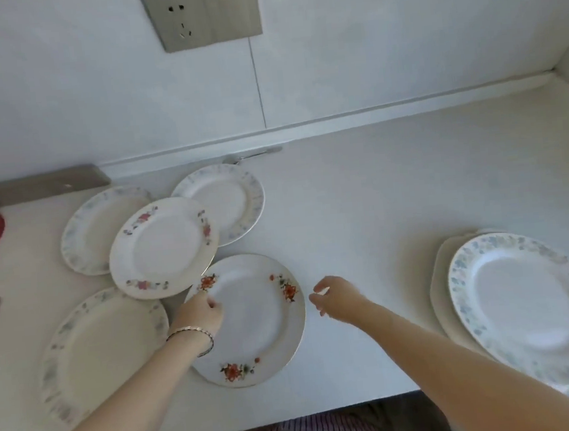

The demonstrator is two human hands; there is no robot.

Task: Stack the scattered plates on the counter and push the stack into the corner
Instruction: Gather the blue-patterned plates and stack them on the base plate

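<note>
Left hand [199, 314] grips the red-flowered plate [258, 324] by its left rim; right hand [337, 298] hovers just right of it, fingers loosely curled, empty. Pink-flowered plate [162, 246] touches its far-left rim; plate stack [525, 307] sits well right

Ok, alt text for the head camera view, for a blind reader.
A person's left hand grips the rim of a round white plate with red flowers on a pale counter; the right hand hovers open beside it. Four more floral plates lie scattered leftward; a blue-patterned plate tops another at right.
</note>
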